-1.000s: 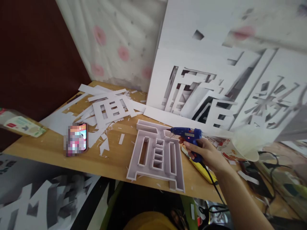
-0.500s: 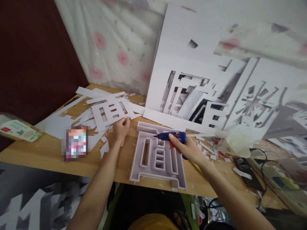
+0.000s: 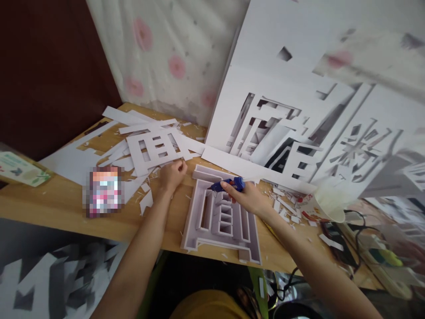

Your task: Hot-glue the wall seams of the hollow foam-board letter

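Note:
A blue glue gun (image 3: 237,183) is held in my right hand (image 3: 245,197), its nozzle pointing left over the upper part of a white foam-board character (image 3: 190,235). That piece lies on the wooden table with thin upright walls around its outline and its inner slots. My left hand (image 3: 172,175) is closed and rests just left of the character's top corner. Whatever is between its fingers, if anything, cannot be made out. Behind it lies a flat white cut-out sheet (image 3: 133,153) with rectangular holes.
Large white boards (image 3: 255,75) with cut-out characters lean at the back. Scraps surround a tipped paper cup (image 3: 327,206) on the right, near a cable and a phone-like dark object (image 3: 341,248). A pixelated item (image 3: 105,192) lies at left on the table (image 3: 66,210).
The glue gun in my right hand has moved a little left along the character's top. My left hand stays closed beside it. The camera view has shifted slightly.

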The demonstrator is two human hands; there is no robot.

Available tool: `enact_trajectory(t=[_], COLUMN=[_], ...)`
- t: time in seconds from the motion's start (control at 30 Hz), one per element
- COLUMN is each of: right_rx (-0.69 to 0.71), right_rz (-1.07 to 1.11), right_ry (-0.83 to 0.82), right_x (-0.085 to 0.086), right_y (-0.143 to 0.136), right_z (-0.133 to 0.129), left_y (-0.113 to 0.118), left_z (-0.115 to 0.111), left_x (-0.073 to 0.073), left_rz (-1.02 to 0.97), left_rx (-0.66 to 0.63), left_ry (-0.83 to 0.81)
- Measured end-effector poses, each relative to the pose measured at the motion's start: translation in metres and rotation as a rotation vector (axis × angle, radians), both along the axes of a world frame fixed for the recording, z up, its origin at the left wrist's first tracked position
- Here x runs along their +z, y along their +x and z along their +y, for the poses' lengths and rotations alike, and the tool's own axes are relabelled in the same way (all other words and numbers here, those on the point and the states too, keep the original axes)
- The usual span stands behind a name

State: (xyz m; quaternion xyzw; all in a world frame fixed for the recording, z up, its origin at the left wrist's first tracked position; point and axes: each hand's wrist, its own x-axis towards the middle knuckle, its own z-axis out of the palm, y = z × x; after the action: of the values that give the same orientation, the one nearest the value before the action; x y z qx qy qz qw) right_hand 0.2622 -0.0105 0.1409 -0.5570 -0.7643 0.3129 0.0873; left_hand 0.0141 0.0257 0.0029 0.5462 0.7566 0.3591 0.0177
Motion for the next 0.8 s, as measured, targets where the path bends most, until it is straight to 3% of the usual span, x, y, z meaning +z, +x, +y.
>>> enact_trajectory(t=[0.8], right_rx=[-0.034], right_rz=[-0.035], right_ry=[-0.008], right_x=[0.006], right_y=[0.016], right_z=[0.004], left_y=[-0.003], left_z=[0.002], left_x=[-0.007], left_rz=[0.070], left_rx=[0.007], left_ry=[-0.043])
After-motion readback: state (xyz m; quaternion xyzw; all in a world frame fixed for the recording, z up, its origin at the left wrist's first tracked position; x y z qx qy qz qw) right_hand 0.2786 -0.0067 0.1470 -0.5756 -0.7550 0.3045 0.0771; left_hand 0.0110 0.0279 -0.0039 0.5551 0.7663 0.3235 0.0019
